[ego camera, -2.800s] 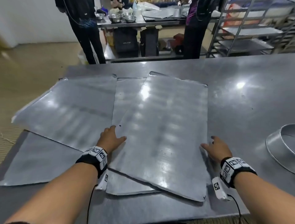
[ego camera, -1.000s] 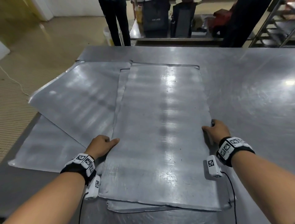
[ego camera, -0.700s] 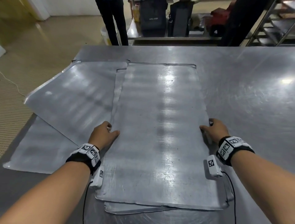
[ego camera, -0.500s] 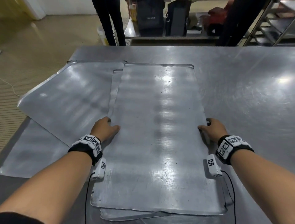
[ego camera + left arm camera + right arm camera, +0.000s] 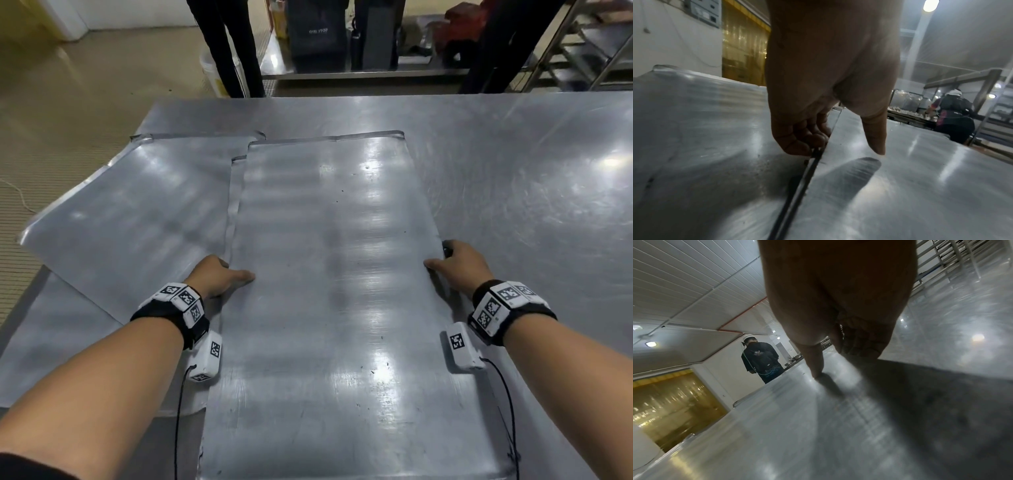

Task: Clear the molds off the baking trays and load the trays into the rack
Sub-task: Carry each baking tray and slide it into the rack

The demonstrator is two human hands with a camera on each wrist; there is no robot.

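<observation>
Head view, top tray (image 5: 329,291): a big flat metal tray on the metal table (image 5: 531,205), with both hands holding its long sides.
Head view, left hand (image 5: 214,279): thumb on top of the tray's left edge, fingers tucked down beside the edge.
Head view, right hand (image 5: 457,265): thumb on top of the right edge, fingers curled down at the side.
Head view, other trays: one (image 5: 137,219) lies left of the left hand, partly under the held tray.
Left wrist view, left hand (image 5: 826,91): fingers (image 5: 809,138) curl under the tray's (image 5: 890,186) edge, thumb points down over the top. It grips the tray.
Right wrist view, right hand (image 5: 840,308): thumb presses on the tray (image 5: 797,426); fingers are bent at the edge, but it is too dark to see under.
Far off: a person (image 5: 760,358) in dark clothes stands past the table.
</observation>
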